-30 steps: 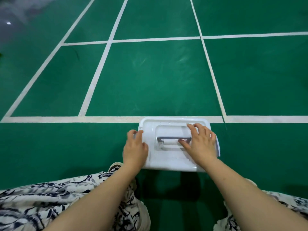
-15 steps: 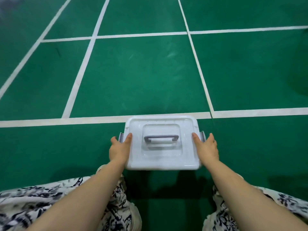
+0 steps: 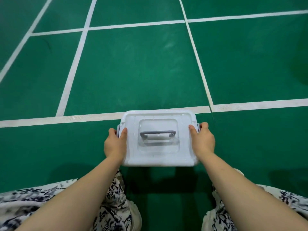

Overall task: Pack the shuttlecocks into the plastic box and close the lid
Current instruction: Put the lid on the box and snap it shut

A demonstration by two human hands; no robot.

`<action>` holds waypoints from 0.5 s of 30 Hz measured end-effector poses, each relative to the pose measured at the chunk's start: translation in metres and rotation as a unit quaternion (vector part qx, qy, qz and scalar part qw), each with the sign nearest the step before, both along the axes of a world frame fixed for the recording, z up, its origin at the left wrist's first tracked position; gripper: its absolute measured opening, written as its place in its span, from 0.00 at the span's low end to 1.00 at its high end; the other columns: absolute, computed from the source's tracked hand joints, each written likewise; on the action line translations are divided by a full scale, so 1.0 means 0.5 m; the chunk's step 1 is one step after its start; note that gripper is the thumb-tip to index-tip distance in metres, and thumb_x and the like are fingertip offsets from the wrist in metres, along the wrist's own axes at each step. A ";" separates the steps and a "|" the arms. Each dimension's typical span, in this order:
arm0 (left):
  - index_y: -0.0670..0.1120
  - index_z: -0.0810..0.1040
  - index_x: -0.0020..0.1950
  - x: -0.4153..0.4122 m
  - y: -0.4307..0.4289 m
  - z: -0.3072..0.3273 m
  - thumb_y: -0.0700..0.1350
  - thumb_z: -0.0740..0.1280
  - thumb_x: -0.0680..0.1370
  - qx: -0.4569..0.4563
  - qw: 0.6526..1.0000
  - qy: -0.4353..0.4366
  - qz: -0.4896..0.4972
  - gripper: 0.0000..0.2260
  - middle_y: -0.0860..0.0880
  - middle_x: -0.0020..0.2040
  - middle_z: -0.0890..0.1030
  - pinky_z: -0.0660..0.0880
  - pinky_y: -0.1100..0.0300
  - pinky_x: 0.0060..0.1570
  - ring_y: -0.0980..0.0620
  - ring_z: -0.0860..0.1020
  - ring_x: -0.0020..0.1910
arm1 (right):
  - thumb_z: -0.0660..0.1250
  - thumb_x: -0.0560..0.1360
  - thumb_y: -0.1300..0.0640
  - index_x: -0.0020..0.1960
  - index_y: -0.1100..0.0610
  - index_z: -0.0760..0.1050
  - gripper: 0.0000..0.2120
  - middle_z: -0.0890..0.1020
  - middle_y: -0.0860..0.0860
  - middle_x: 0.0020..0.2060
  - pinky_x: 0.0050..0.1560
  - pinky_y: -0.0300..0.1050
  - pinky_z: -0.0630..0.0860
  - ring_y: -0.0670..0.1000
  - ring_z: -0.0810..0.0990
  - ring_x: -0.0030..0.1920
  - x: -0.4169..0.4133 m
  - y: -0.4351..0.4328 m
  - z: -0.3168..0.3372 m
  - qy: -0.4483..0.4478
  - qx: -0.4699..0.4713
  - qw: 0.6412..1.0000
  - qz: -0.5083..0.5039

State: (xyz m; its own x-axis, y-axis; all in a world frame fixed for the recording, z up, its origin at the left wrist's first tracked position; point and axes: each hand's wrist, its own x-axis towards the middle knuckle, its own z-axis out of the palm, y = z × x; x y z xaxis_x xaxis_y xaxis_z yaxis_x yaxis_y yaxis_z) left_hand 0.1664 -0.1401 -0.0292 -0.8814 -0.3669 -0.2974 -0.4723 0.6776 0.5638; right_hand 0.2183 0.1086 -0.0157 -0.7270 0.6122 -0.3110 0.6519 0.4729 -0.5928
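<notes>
On the green floor, beyond the patterned cloth, sits the closed box. Left hand and right hand each grip 1 end, thumbs on top, fingers seemingly on the latches. It should feel light, stiff and slick; carry it by the handle.

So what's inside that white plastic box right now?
The contents cannot be seen: the white lid covers the plastic box fully. Only the grey handle lying flat in the lid's recess shows. The left hand and right hand grip its ends.
</notes>
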 end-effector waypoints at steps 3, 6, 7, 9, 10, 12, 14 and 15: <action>0.40 0.67 0.50 0.002 0.000 0.001 0.56 0.57 0.79 -0.020 1.000 -0.001 -0.008 0.17 0.43 0.43 0.74 0.68 0.55 0.39 0.43 0.74 0.41 | 0.58 0.79 0.48 0.57 0.62 0.66 0.17 0.80 0.61 0.51 0.46 0.50 0.72 0.63 0.78 0.49 0.001 0.000 -0.002 -0.003 0.006 1.000 0.005; 0.40 0.67 0.50 0.002 -0.001 0.000 0.56 0.57 0.79 -0.025 1.000 -0.002 -0.010 0.18 0.42 0.43 0.75 0.70 0.54 0.39 0.42 0.75 0.41 | 0.57 0.80 0.48 0.56 0.62 0.66 0.17 0.80 0.62 0.50 0.45 0.51 0.72 0.63 0.78 0.49 -0.001 -0.001 0.000 -0.010 0.013 1.000 0.012; 0.39 0.67 0.50 0.001 -0.002 0.001 0.56 0.57 0.79 -0.027 1.000 -0.003 -0.012 0.18 0.42 0.43 0.75 0.70 0.53 0.39 0.41 0.75 0.41 | 0.57 0.80 0.48 0.56 0.62 0.66 0.17 0.80 0.62 0.50 0.45 0.51 0.72 0.63 0.78 0.49 -0.001 -0.002 0.000 -0.011 0.018 1.000 0.016; 0.39 0.67 0.50 0.001 -0.002 0.002 0.55 0.57 0.79 -0.033 0.999 -0.003 -0.016 0.18 0.42 0.43 0.75 0.71 0.52 0.40 0.41 0.76 0.42 | 0.56 0.80 0.49 0.56 0.62 0.66 0.16 0.80 0.62 0.48 0.44 0.50 0.71 0.63 0.78 0.47 0.001 -0.003 0.001 -0.014 0.032 0.999 0.027; 0.40 0.67 0.49 0.001 -0.001 0.005 0.55 0.57 0.79 -0.038 0.999 -0.005 -0.018 0.17 0.42 0.43 0.75 0.71 0.52 0.40 0.41 0.76 0.41 | 0.56 0.80 0.49 0.55 0.62 0.66 0.16 0.80 0.62 0.47 0.43 0.50 0.70 0.62 0.78 0.47 0.001 -0.003 0.001 -0.015 0.038 0.999 0.033; 0.40 0.66 0.48 0.000 0.003 0.012 0.54 0.56 0.80 -0.057 0.998 -0.004 -0.028 0.16 0.43 0.41 0.74 0.69 0.54 0.38 0.42 0.74 0.40 | 0.55 0.80 0.49 0.54 0.62 0.67 0.15 0.80 0.62 0.46 0.42 0.49 0.69 0.60 0.76 0.43 0.000 -0.005 0.003 -0.012 0.041 0.999 0.033; 0.41 0.66 0.46 0.000 0.006 0.018 0.53 0.56 0.80 -0.069 0.997 -0.003 -0.037 0.15 0.43 0.41 0.74 0.68 0.55 0.38 0.43 0.73 0.39 | 0.55 0.80 0.49 0.54 0.62 0.67 0.15 0.80 0.61 0.46 0.41 0.49 0.69 0.58 0.73 0.41 -0.002 -0.007 0.005 -0.005 0.038 0.999 0.030; 0.41 0.66 0.46 0.000 0.008 0.021 0.53 0.56 0.80 -0.068 0.997 -0.005 -0.037 0.15 0.43 0.41 0.74 0.68 0.54 0.38 0.43 0.73 0.39 | 0.55 0.80 0.49 0.54 0.62 0.67 0.15 0.80 0.61 0.46 0.41 0.49 0.69 0.57 0.72 0.40 -0.002 -0.007 0.006 -0.004 0.036 0.999 0.030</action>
State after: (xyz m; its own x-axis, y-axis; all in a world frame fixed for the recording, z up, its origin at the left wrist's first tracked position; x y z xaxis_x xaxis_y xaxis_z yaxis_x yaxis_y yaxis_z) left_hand 0.1664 -0.1360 -0.0189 -0.9047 -0.3385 -0.2586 -0.4234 0.7813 0.4587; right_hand 0.2173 0.1052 -0.0127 -0.7607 0.5890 -0.2727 0.6255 0.5529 -0.5505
